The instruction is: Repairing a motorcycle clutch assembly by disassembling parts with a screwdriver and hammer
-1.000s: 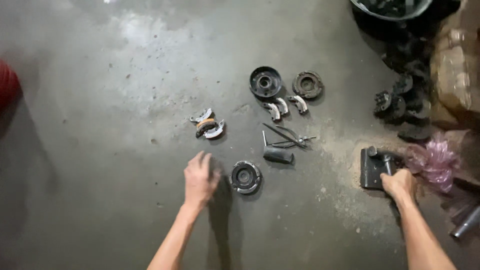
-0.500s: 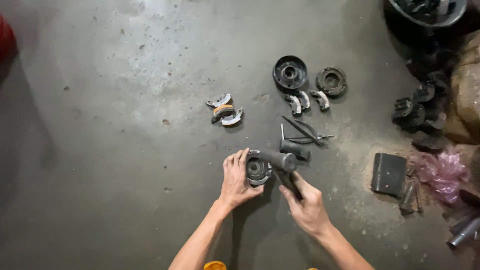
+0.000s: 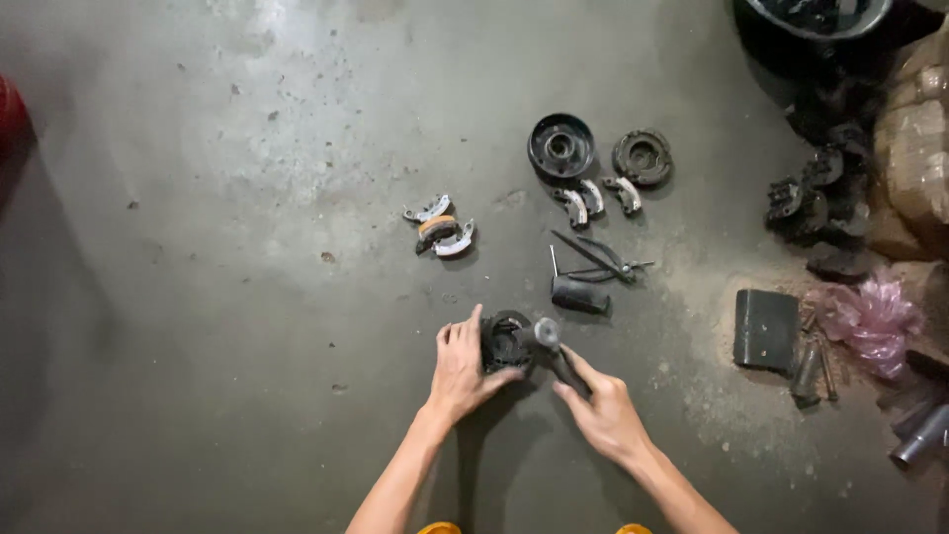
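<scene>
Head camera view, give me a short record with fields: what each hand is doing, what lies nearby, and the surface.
left hand: grips the round black part on its side
right hand: holds a dark tool against that part
behind the hands: black cylinder, pliers
farther back: two round discs, curved shoes
right side: dark flat block, pink bag
surface: grey concrete floor, stained

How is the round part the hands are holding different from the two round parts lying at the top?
The held round part is gripped by the left hand and tipped on edge, with the right hand pressing a dark tool against it. The dish-shaped part and ring-shaped part lie flat and untouched. All three are dark, round metal.
</scene>
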